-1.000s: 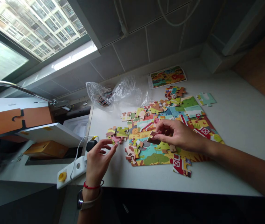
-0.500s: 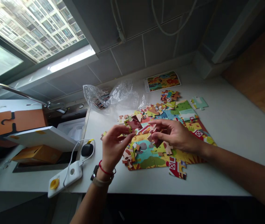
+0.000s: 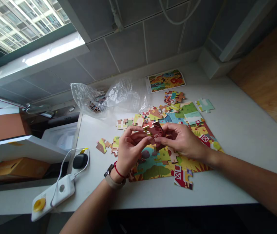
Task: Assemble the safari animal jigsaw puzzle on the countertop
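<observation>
My left hand [image 3: 131, 144] pinches a dark reddish-brown jigsaw puzzle piece [image 3: 157, 130] with a yellow-green corner, tilted above the board. My right hand [image 3: 183, 140] is closed on a second puzzle piece [image 3: 158, 145] of similar brown, partly hidden by its fingers. The two pieces meet or overlap between my hands; I cannot tell whether they are joined. Beneath them lies the partly assembled puzzle [image 3: 153, 170] with a colourful farm and animal scene. Loose puzzle pieces [image 3: 138, 120] lie on and around its upper left part.
A red barn piece [image 3: 182, 177] lies at the puzzle's front edge, a pale green piece [image 3: 205, 105] at the right. Behind are a clear plastic bag [image 3: 121, 97] and a picture card [image 3: 167, 81]. A power strip [image 3: 55, 195] and boxes over the sink [image 3: 73, 143] are at left.
My left hand has moved right, bringing its piece up against the one in my right hand. The camera view has shifted, and more loose pieces show left of the puzzle.
</observation>
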Demonstrator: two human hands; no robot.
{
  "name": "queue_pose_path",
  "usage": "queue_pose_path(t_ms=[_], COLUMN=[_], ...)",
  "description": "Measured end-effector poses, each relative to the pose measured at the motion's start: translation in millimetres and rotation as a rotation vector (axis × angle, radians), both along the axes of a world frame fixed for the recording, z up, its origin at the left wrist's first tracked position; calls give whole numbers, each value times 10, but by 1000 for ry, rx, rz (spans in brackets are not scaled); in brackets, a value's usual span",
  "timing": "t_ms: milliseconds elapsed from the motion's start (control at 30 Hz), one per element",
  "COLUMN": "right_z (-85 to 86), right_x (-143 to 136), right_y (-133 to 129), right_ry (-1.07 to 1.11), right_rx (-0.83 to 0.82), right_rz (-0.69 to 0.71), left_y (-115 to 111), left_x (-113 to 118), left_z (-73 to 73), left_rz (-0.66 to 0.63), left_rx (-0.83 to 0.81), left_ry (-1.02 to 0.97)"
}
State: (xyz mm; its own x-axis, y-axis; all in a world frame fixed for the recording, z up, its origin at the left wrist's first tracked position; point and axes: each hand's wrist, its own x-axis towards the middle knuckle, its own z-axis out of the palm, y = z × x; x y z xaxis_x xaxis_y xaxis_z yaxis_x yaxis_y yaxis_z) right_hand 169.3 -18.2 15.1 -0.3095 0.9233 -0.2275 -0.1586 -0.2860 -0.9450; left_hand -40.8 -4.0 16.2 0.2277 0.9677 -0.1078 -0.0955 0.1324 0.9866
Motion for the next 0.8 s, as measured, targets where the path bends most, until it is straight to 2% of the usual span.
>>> queue_pose_path(t_ms=[300, 533, 800], right_z=[18, 37, -15], right_x=[-6, 6, 12], right_y=[7, 3, 26], right_ry=[-160, -150, -101], right_rx=[79, 71, 49], right_rz=[-7, -21, 35], left_y=[58, 46, 38], left_x=[-36, -48, -27], left_z=[34, 40, 28], left_rz=[-92, -165, -190], left_rx=[-67, -3, -143], left_ry=[68, 193, 70])
